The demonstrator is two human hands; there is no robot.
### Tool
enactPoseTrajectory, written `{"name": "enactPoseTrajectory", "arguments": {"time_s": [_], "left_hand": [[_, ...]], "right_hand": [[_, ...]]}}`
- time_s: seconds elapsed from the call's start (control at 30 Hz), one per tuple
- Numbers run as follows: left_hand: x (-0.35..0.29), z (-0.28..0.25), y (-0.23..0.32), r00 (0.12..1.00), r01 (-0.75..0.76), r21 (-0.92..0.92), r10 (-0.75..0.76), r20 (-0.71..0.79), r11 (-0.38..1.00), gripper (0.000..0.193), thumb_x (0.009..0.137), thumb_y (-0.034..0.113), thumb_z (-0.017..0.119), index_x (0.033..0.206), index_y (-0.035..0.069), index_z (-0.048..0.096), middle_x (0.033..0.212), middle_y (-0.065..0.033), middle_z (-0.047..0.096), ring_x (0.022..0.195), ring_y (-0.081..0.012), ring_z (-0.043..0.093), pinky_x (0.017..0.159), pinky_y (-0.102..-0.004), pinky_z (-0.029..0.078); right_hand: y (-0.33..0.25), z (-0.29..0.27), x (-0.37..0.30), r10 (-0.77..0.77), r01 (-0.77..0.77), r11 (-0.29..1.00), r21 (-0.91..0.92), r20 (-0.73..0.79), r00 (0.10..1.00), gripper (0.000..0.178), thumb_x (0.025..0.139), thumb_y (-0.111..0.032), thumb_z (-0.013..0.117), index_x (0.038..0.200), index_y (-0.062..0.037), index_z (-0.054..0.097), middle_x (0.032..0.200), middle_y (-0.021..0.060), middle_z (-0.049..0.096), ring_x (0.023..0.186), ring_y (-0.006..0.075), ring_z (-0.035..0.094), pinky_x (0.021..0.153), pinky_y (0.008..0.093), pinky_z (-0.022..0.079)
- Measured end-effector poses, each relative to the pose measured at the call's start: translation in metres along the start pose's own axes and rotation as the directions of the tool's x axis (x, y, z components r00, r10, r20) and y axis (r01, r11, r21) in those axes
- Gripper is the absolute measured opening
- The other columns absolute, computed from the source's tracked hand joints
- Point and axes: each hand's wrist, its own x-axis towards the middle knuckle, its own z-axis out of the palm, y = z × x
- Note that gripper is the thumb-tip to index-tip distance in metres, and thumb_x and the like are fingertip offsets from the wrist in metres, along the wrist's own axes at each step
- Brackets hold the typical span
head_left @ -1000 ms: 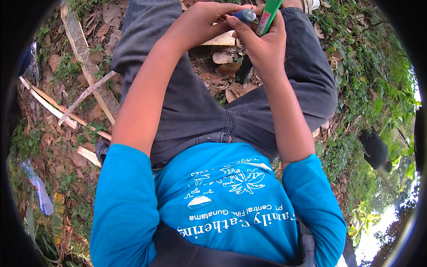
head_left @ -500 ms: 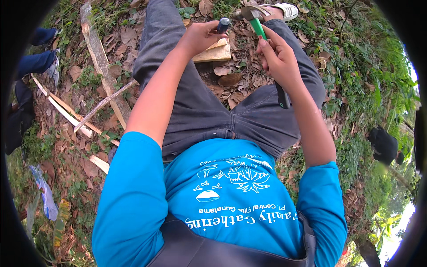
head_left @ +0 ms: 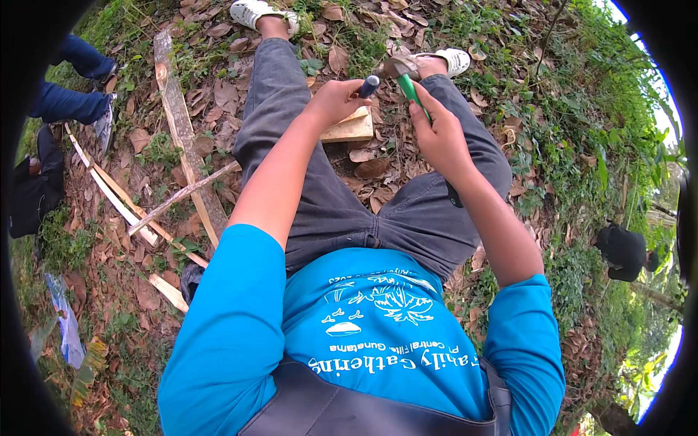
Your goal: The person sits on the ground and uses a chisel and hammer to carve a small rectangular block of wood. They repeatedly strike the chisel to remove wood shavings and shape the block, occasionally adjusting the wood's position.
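Observation:
My left hand (head_left: 336,103) is closed around the dark blue handle of a chisel (head_left: 369,86). The handle's pale round end points up, and its blade is hidden. Just under that hand lies a light wooden block (head_left: 350,131), between my spread legs. My right hand (head_left: 440,138) grips a hammer (head_left: 408,89) by its green handle. The metal hammer head is close to the chisel's top end, with a small gap seen between them. My right wrist hides most of the lower grip.
A long rough plank (head_left: 182,120) lies on the leafy ground at left, crossed by a thin stick (head_left: 185,192). Split wood strips (head_left: 120,196) lie farther left. Another person's legs (head_left: 76,102) are at the far left. A dark bag-like object (head_left: 624,251) sits at right.
The whole view has shifted, so my legs and both feet now show. The hammer head is nearer the chisel's handle, and its lower grip has gone behind my right forearm.

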Motion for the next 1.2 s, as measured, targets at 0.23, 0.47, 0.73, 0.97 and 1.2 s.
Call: {"name": "enactPoseTrajectory", "arguments": {"time_s": [0.23, 0.47, 0.73, 0.97, 1.2], "left_hand": [[-0.008, 0.0, 0.001, 0.999, -0.002, 0.014, 0.003, -0.045, 1.0, 0.032, 0.089, 0.024, 0.08, 0.115, 0.009, 0.07, 0.089, -0.014, 0.075, 0.08, -0.0291, 0.074, 0.073, -0.0385, 0.056], [-0.013, -0.008, 0.005, 0.997, 0.071, 0.069, -0.072, 0.013, 0.995, 0.029, 0.091, 0.021, 0.079, 0.115, 0.006, 0.071, 0.095, -0.0111, 0.077, 0.09, -0.015, 0.074, 0.082, -0.0338, 0.058], [-0.001, -0.003, 0.019, 0.999, 0.03, 0.084, -0.033, 0.034, 0.996, 0.028, 0.091, 0.019, 0.079, 0.116, 0.008, 0.072, 0.099, -0.0122, 0.077, 0.091, -0.0235, 0.076, 0.079, -0.0355, 0.059], [0.0, 0.001, 0.012, 1.0, 0.001, 0.057, -0.001, 0.002, 0.998, 0.03, 0.088, 0.024, 0.08, 0.116, 0.014, 0.073, 0.092, -0.0139, 0.075, 0.082, -0.0295, 0.074, 0.072, -0.0385, 0.057], [-0.005, -0.006, 0.015, 0.987, 0.163, 0.112, -0.161, -0.027, 0.98, 0.025, 0.092, 0.018, 0.077, 0.114, 0.008, 0.072, 0.095, -0.011, 0.077, 0.082, -0.0174, 0.073, 0.077, -0.033, 0.057]], "right_hand": [[-0.037, -0.007, 0.008, -0.19, 0.219, 0.965, 0.145, -0.194, 0.963, 0.046, 0.108, -0.016, 0.053, 0.151, -0.0015, 0.046, 0.088, 0.0072, 0.067, 0.065, 0.0092, 0.053, 0.061, 0.0268, 0.045], [-0.038, -0.006, 0.01, -0.074, 0.083, 0.982, 0.169, -0.058, 0.996, 0.042, 0.108, -0.018, 0.055, 0.148, -0.0053, 0.052, 0.079, -0.0019, 0.056, 0.067, 0.0033, 0.047, 0.058, 0.0241, 0.04], [0.019, 0.012, 0.006, 0.066, -0.07, 0.997, 0.039, 0.099, 0.993, 0.044, 0.107, -0.018, 0.055, 0.15, -0.0088, 0.049, 0.087, 0.0154, 0.068, 0.076, 0.0137, 0.06, 0.069, 0.0308, 0.049], [0.04, 0.02, 0.0, 0.068, -0.055, 0.991, -0.123, 0.099, 0.993, 0.043, 0.108, -0.02, 0.053, 0.147, -0.0052, 0.048, 0.092, 0.0116, 0.065, 0.078, 0.013, 0.06, 0.073, 0.0318, 0.05], [0.035, 0.035, 0.024, 0.216, -0.14, 0.88, 0.453, -0.121, 0.969, 0.032, 0.109, -0.017, 0.049, 0.139, -0.0083, 0.053, 0.081, -0.0015, 0.05, 0.07, 0.0064, 0.048, 0.064, 0.0254, 0.042]]}}
